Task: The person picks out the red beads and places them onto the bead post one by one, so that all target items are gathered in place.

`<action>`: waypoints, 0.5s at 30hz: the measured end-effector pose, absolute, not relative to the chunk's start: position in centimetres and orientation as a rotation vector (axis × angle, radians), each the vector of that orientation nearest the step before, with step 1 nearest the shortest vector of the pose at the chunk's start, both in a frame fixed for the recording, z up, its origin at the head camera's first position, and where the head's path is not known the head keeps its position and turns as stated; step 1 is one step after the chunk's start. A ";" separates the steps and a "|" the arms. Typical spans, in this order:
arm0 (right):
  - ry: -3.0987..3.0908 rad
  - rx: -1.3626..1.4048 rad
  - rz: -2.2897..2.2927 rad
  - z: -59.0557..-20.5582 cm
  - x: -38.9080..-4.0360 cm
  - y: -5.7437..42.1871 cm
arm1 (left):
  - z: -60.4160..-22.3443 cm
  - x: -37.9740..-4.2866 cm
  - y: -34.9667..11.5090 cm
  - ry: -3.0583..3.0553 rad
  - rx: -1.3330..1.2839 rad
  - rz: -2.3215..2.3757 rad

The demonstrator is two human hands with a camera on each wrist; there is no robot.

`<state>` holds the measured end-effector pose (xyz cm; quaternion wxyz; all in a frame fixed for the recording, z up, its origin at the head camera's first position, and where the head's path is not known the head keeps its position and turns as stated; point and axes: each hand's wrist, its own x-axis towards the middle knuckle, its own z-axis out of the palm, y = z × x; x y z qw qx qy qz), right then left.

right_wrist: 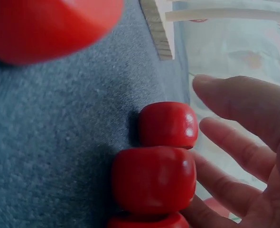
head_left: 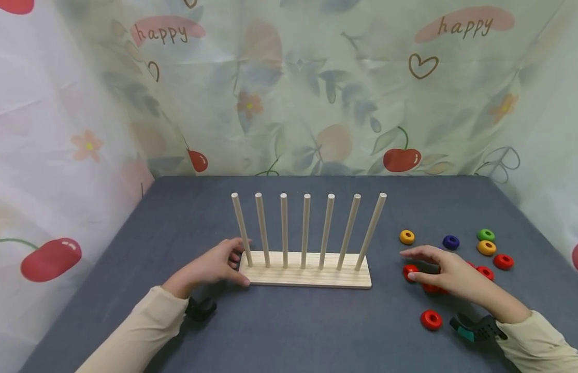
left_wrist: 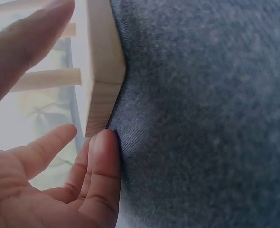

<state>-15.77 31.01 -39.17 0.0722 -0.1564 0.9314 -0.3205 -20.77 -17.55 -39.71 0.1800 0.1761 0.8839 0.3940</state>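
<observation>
A pale wooden peg board (head_left: pixel 312 278) with several upright dowels (head_left: pixel 285 228) stands mid-table. The left hand (head_left: pixel 219 263) is at its left end, thumb by the front corner. In the left wrist view, fingertips (left_wrist: pixel 104 142) touch the board's end, without a plain pinch. The right hand (head_left: pixel 449 272) reaches over a cluster of red rings, fingers loosely spread, nothing held. Its thumb is close to a red ring (head_left: pixel 407 269) at the cluster's left. In the right wrist view, red rings (right_wrist: pixel 154 180) sit beside the fingers, partly hiding some.
A yellow ring (head_left: pixel 407 237), a blue ring (head_left: pixel 451 242), a green ring (head_left: pixel 486 235) and another yellow ring (head_left: pixel 487 248) lie beyond the right hand. One red ring (head_left: pixel 431 319) lies apart, nearer the front. A patterned cloth (head_left: pixel 289 93) hangs behind the dark table (head_left: pixel 289 331).
</observation>
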 end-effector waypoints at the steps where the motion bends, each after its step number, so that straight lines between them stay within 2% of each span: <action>1: 2.808 -0.470 -0.945 -39.2 -15.8 31.0 | -39.7 -20.8 -17.5 2.495 0.498 1.109; 15: 2.839 -0.519 -0.813 -39.3 -16.2 31.0 | -39.7 -21.0 -17.1 2.511 0.497 1.020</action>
